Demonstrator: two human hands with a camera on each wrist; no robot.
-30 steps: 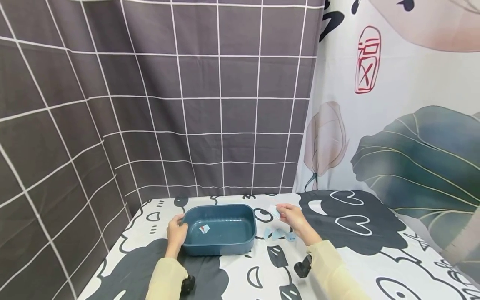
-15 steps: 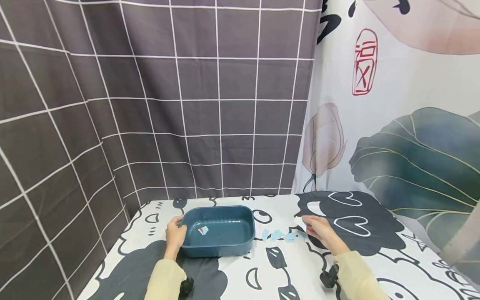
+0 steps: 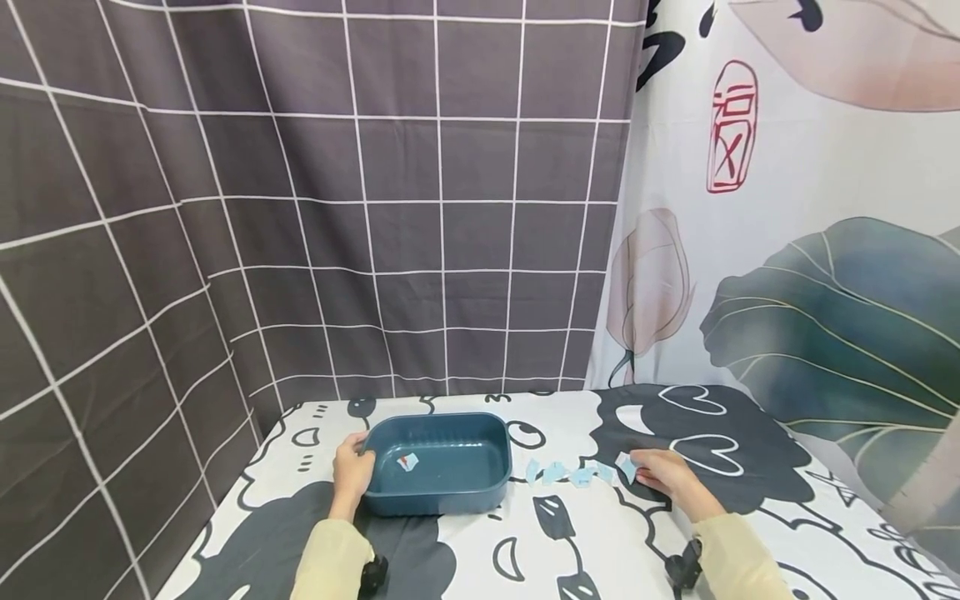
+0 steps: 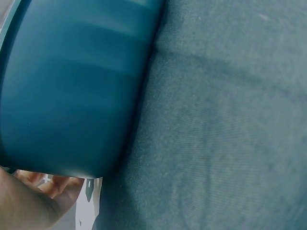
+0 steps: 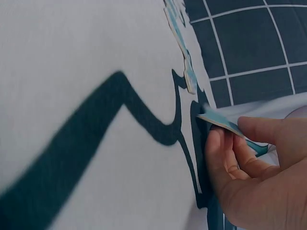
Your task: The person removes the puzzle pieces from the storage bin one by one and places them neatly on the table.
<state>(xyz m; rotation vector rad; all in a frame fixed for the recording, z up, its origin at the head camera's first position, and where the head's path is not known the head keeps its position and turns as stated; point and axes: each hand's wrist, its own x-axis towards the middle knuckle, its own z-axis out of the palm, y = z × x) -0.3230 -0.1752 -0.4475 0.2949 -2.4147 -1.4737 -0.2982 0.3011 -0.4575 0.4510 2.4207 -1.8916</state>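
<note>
My left hand grips the left end of a dark teal plastic basin, with the thumb over its rim. In the left wrist view the basin's outer wall fills the upper left, and the fingers reach round its end. One small puzzle piece, pale blue with a red patch, lies on the basin floor. Between thumb and fingers my right hand pinches a thin light blue puzzle piece, tilted, close over the cloth. Beside it, several light blue puzzle pieces form a loose row right of the basin.
A white cloth with black and grey cartoon drawings covers the table. A dark grid curtain hangs behind and on the left. At the right hangs a white curtain with leaf and flower prints.
My right hand has moved right and down with a puzzle piece, from beside the basin to the row's right end. The left hand and basin have stayed put.
</note>
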